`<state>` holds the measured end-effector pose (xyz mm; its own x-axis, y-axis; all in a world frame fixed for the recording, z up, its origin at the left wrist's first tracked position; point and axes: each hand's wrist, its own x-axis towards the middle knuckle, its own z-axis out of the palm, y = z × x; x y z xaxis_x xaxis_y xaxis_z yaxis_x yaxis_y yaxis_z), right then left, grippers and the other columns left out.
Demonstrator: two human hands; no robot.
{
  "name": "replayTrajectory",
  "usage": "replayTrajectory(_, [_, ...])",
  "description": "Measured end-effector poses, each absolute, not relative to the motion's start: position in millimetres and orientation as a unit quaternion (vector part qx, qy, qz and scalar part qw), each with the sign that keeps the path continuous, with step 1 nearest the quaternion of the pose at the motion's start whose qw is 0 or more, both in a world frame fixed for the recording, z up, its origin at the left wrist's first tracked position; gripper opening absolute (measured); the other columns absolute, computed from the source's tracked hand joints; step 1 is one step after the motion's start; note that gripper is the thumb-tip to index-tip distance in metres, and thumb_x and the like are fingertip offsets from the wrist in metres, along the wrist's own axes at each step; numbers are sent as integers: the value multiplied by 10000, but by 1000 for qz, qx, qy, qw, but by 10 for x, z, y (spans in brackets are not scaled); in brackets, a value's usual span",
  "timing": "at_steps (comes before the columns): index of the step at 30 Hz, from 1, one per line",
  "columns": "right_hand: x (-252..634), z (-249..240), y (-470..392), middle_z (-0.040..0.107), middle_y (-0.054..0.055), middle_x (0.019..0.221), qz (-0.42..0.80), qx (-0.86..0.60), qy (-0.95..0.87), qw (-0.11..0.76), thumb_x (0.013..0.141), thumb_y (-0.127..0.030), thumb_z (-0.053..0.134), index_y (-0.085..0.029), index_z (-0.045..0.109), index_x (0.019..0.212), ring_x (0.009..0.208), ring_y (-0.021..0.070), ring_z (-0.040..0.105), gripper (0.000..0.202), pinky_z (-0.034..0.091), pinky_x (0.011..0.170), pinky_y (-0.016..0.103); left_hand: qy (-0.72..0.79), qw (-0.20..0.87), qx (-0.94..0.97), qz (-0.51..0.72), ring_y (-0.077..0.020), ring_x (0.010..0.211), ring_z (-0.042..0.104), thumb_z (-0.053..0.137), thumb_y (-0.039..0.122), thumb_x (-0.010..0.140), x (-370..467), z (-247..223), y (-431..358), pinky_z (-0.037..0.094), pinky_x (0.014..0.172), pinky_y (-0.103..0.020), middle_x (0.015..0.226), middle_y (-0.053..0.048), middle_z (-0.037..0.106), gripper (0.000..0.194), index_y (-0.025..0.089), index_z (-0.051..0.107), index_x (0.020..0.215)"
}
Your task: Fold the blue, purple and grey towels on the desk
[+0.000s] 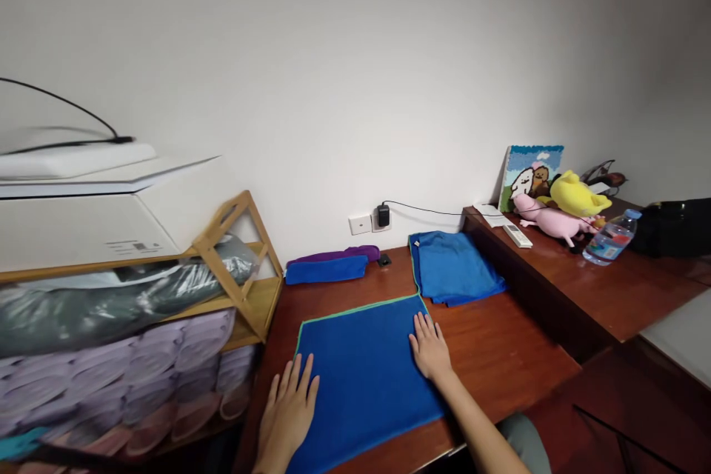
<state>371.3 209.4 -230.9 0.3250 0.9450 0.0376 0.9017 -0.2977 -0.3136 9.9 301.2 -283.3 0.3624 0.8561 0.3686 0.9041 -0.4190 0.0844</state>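
Note:
A blue cloth (366, 378) with a green stitched edge lies spread flat on the reddish-brown wooden desk (500, 355). My left hand (289, 407) rests over its left edge, fingers stretched out and slightly apart. On the right edge of the cloth lies my right hand (430, 348), palm down with the fingers extended. Neither hand grips anything. Just beyond the cloth's far right corner is a pile of folded blue cloths (458, 266). Toward the wall sit a rolled or folded blue cloth (327, 270) and a purple cloth (364, 252) behind it.
At left stands a wooden shelf (258, 311) with lilac slippers (155, 363) and a white box (83, 229) on top. A raised ledge at right holds plush toys (578, 196), a water bottle (611, 238) and a white remote (518, 236). A black charger (383, 215) is plugged into the wall.

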Motion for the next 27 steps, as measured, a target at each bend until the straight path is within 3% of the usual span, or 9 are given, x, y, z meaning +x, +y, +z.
replayTrajectory(4, [3469,-2170,2206,297,128,1737,70,-779,-599,171,1125,-372,289,-113,387,1679,1646,275,237,619,193,1350,491,-497,80,-840,-201,-294,1574,440,267,448,1071,497,-2595,3015,343,1307,-532,1689,-126,469,638,195,519,1599])
replayTrajectory(7, [3079,-2052,2508,306,119,1739,87,-740,-639,193,1124,-358,273,-106,380,1681,1649,257,232,620,185,1352,462,-470,28,-870,-150,-261,1605,387,258,381,1087,1124,-2402,3117,317,1323,-495,1710,-99,436,607,209,459,1633])
replayTrajectory(11, [2841,-2067,2979,305,118,1743,126,-732,-645,178,1119,-353,276,-106,385,1678,1651,248,231,620,180,1348,454,-488,-3,-867,-104,-239,1583,425,304,288,1054,1625,-2354,3454,321,1318,-459,1676,-84,491,585,214,532,1588])
replayTrajectory(13, [2936,-2159,3127,281,118,1753,128,-744,-635,162,1121,-387,283,-120,348,1694,1656,242,212,635,157,1350,458,-512,2,-853,-104,-259,1572,444,348,338,1045,1596,-2414,3632,338,1306,-474,1668,-97,500,584,212,543,1581])
replayTrajectory(17, [3388,-2368,3167,215,104,1773,98,-795,-582,140,1124,-423,259,-131,286,1715,1668,242,163,660,100,1351,460,-604,25,-789,-109,-341,1593,400,350,456,1038,1228,-2562,3871,296,1313,-560,1696,-205,418,698,84,455,1619])
replayTrajectory(21, [3804,-2397,3043,200,109,1776,78,-842,-519,123,1121,-367,213,-80,240,1716,1667,243,171,661,87,1349,470,-653,48,-744,-128,-304,1599,392,312,413,1040,965,-2590,3966,243,1340,-506,1701,-192,424,696,43,442,1616])
replayTrajectory(24, [3822,-2318,2979,210,135,1771,76,-853,-504,114,1119,-346,216,-52,243,1709,1661,266,198,660,103,1346,484,-657,50,-741,-131,-328,1594,398,269,351,1049,978,-2513,3908,233,1340,-529,1686,-244,429,686,-25,432,1598])
replayTrajectory(27, [3475,-2280,2910,221,134,1769,57,-823,-547,145,1121,-341,229,-53,286,1701,1665,273,175,650,104,1349,461,-597,57,-784,-157,-299,1621,350,240,318,1067,1126,-2448,3660,232,1346,-496,1715,-208,400,651,28,430,1617])
